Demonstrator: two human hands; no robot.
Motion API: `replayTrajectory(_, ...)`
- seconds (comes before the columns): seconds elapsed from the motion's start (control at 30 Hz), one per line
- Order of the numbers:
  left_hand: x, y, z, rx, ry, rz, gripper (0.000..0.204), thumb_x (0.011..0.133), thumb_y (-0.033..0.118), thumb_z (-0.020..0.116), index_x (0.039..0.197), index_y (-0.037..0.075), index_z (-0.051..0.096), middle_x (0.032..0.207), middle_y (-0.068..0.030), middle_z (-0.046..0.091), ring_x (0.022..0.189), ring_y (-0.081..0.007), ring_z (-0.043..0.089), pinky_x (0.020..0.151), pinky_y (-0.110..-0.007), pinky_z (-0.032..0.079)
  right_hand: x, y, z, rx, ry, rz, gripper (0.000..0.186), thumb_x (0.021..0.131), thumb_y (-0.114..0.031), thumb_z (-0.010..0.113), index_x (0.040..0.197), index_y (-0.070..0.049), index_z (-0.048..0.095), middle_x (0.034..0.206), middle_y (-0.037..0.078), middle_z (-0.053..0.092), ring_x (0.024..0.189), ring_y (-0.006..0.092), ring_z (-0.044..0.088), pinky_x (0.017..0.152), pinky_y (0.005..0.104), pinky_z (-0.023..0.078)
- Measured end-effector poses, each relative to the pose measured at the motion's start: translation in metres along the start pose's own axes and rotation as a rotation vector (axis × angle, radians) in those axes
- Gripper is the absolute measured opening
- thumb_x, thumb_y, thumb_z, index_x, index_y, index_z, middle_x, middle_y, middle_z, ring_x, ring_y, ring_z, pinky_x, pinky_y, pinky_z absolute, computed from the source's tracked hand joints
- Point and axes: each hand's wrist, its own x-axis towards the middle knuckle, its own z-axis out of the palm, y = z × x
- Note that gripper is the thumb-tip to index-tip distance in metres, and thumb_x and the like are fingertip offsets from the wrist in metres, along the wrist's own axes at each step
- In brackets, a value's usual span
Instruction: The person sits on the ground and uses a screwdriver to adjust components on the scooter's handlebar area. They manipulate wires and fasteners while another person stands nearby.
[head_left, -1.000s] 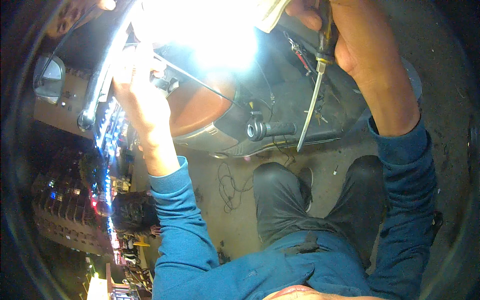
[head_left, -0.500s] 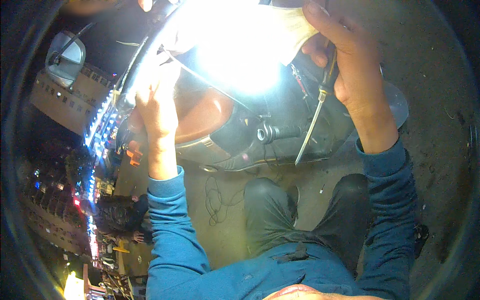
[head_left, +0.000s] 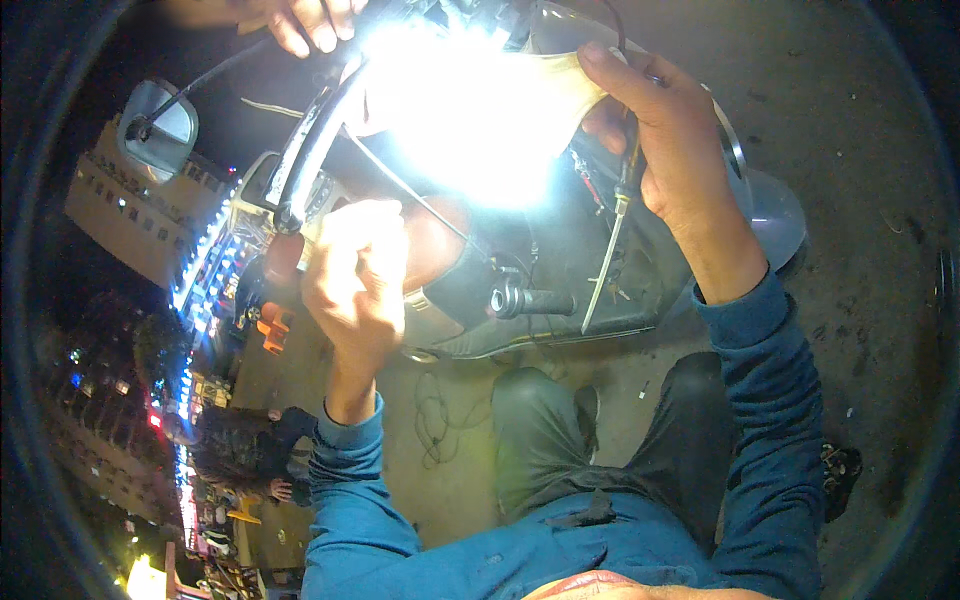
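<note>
My right hand (head_left: 680, 150) is closed round a screwdriver (head_left: 622, 195), its long shaft slanting down and left. Between the same hand's thumb and fingers is a pale tapered piece (head_left: 575, 85), whose left part vanishes in white glare. My left hand (head_left: 358, 275) is closed in a loose fist beside a brown rounded part (head_left: 435, 240) of a scooter; glare washes out its fingertips, so anything in them cannot be made out. A thin white cable (head_left: 395, 180) runs just above this hand. Dark scooter bodywork (head_left: 580, 250) lies below the glare.
Another person's hand (head_left: 310, 22) is at the top, by a dark bar (head_left: 320, 140). A mirror (head_left: 160, 130) sticks out left. A dark cylindrical grip (head_left: 535, 302) lies against the bodywork. Thin cord (head_left: 435, 420) coils on the ground; a person (head_left: 240, 450) is at left.
My left hand has come away from the dark bar, moving right and down. My right hand has shifted slightly left with screwdriver and pale piece. More of the other person's hand shows.
</note>
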Motion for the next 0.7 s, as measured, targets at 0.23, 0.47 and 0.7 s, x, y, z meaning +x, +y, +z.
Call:
replayTrajectory(0.23,0.016,0.013,0.005,0.068,0.026,-0.148,0.016,0.095,0.002,0.063,0.108,-0.002,0.070,0.104,-0.0091,0.073,0.092,-0.0173,0.068,0.083,-0.030,0.055,-0.001,-0.011,-0.007,-0.059,-0.089,0.052,0.028,0.092,-0.028,0.077,0.098,-0.001,0.070,0.079,0.004,0.067,0.057,0.0069,0.052,0.053,0.0229,0.037)
replayTrajectory(0.47,0.010,-0.039,-0.035,-0.249,0.104,-0.562,0.020,0.096,0.017,0.063,0.101,0.002,0.075,0.089,-0.0040,0.073,0.076,-0.0114,0.065,0.070,-0.028,0.045,-0.004,-0.019,0.004,-0.012,0.027,0.066,0.032,0.089,-0.021,0.081,0.104,0.005,0.071,0.083,0.006,0.070,0.063,0.0083,0.059,0.049,0.0225,0.039)
replayTrajectory(0.7,0.093,-0.063,-0.072,-0.335,-0.105,-0.682,0.048,0.099,0.044,0.065,0.124,0.003,0.068,0.104,-0.0063,0.070,0.084,-0.0112,0.063,0.068,-0.025,0.046,0.006,-0.025,0.007,-0.037,-0.015,0.125,0.035,0.089,-0.022,0.082,0.106,0.005,0.069,0.085,0.008,0.071,0.065,0.0097,0.063,0.050,0.0225,0.042)
